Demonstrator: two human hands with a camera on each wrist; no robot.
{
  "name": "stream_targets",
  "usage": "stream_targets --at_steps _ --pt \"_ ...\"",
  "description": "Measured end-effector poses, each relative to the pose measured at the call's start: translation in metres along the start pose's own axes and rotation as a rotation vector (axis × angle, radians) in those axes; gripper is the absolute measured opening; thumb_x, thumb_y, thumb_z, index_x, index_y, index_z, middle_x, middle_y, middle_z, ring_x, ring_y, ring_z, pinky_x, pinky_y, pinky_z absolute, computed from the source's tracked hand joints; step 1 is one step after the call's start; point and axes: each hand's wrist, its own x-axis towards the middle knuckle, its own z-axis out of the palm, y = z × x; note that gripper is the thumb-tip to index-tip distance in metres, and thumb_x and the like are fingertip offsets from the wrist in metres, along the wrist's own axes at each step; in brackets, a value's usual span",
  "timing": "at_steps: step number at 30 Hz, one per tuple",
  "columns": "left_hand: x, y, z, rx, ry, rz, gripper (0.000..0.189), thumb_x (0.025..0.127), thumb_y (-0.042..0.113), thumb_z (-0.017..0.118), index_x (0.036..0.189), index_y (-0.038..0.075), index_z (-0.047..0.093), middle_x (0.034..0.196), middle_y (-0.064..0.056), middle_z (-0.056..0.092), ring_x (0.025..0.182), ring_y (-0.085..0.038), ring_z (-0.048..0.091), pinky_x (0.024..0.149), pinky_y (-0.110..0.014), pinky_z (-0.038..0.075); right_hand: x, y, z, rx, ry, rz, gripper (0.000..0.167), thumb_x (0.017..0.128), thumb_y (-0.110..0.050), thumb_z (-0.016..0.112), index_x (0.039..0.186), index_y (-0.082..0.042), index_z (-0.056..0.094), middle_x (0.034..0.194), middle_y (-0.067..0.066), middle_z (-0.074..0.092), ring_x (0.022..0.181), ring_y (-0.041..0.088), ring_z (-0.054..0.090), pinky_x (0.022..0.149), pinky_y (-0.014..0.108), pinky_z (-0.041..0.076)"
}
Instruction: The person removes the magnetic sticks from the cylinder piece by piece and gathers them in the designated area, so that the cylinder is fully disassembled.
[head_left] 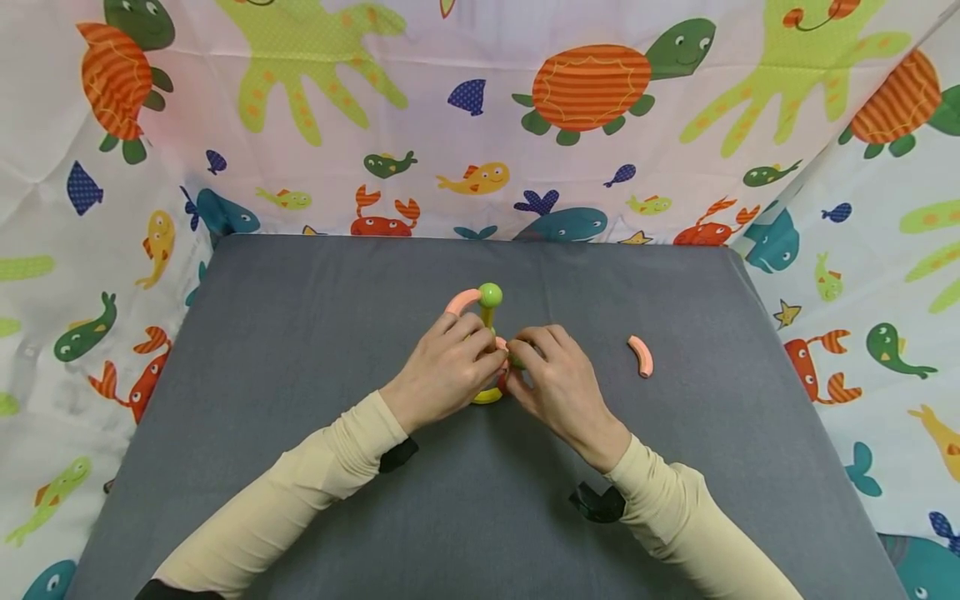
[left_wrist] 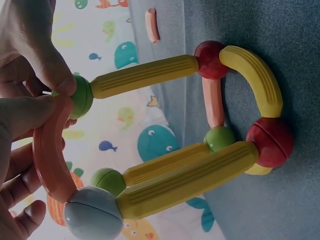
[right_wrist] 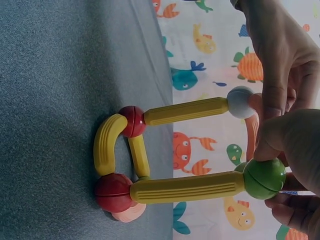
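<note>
A frame of ball connectors and grooved sticks stands on the table between my hands. My left hand (head_left: 450, 367) pinches the end of a pink curved stick (left_wrist: 52, 150), whose other end meets a grey ball (left_wrist: 93, 214). With thumb and fingers my right hand (head_left: 561, 392) grips a green ball (right_wrist: 265, 178) on top of an upright yellow stick (right_wrist: 187, 188). The pink stick's end is right at that ball. Red balls (left_wrist: 270, 142) and a yellow curved stick (left_wrist: 256, 75) form part of the base. Another green ball (head_left: 491, 294) tops a rear upright; my hands hide much of the frame in the head view.
A loose pink curved stick (head_left: 641, 357) lies to the right on the grey cloth-covered table (head_left: 315, 292). Behind and at both sides hangs a white curtain (head_left: 300, 200) printed with sea animals.
</note>
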Motion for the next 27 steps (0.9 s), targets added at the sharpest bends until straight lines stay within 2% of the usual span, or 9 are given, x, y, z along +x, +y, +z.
stream_targets --at_steps 5,9,14,19,23,27 --pt "-0.0001 0.001 -0.0004 0.112 -0.027 0.052 0.012 0.096 0.018 0.063 0.091 0.014 0.073 0.084 0.001 0.07 0.082 -0.017 0.056 0.075 -0.03 0.043 -0.0008 0.0005 -0.0018 -0.051 0.0 0.003 0.021 0.081 -0.015 0.07 0.101 -0.008 0.071 0.1 0.008 0.069 0.089 0.025 0.061 0.07 0.036 0.049" --pt "-0.0009 0.0016 -0.001 0.161 -0.033 0.096 0.009 0.093 0.014 0.066 0.086 0.014 0.072 0.081 0.002 0.069 0.08 -0.016 0.053 0.074 -0.029 0.041 -0.0012 0.0012 -0.0026 -0.051 0.001 -0.003 0.018 0.08 -0.012 0.069 0.098 -0.008 0.071 0.1 0.007 0.069 0.089 0.025 0.061 0.068 0.035 0.048" --pt "-0.0013 0.0024 -0.0021 0.238 -0.08 0.176 0.013 0.095 0.011 0.063 0.085 0.014 0.072 0.085 0.001 0.07 0.083 -0.017 0.053 0.077 -0.031 0.04 -0.0013 0.0025 -0.0039 -0.047 0.009 -0.015 0.016 0.08 -0.011 0.069 0.095 -0.008 0.071 0.1 0.008 0.068 0.087 0.025 0.06 0.066 0.036 0.046" --pt "-0.0049 0.0046 0.002 0.272 -0.141 0.254 0.019 0.094 0.005 0.061 0.083 0.014 0.073 0.088 0.0 0.069 0.088 -0.017 0.054 0.081 -0.032 0.04 -0.0011 0.0028 -0.0044 -0.041 0.012 -0.019 0.016 0.081 -0.013 0.07 0.096 -0.009 0.071 0.1 0.008 0.067 0.087 0.025 0.059 0.067 0.036 0.046" --pt "-0.0074 0.0068 0.0053 0.301 -0.179 0.293 0.018 0.094 0.008 0.062 0.083 0.016 0.074 0.09 0.001 0.069 0.091 -0.017 0.054 0.084 -0.033 0.039 -0.0015 0.0027 -0.0039 -0.036 0.008 -0.014 0.015 0.082 -0.013 0.07 0.096 -0.009 0.071 0.1 0.008 0.067 0.087 0.025 0.059 0.068 0.036 0.046" --pt "-0.0081 0.0086 0.0065 0.327 -0.19 0.311 0.018 0.094 0.012 0.063 0.081 0.017 0.074 0.093 0.0 0.071 0.095 -0.018 0.057 0.087 -0.034 0.039 -0.0014 0.003 -0.0032 -0.039 0.008 -0.012 0.015 0.081 -0.013 0.071 0.096 -0.009 0.072 0.1 0.008 0.067 0.088 0.025 0.06 0.068 0.037 0.046"
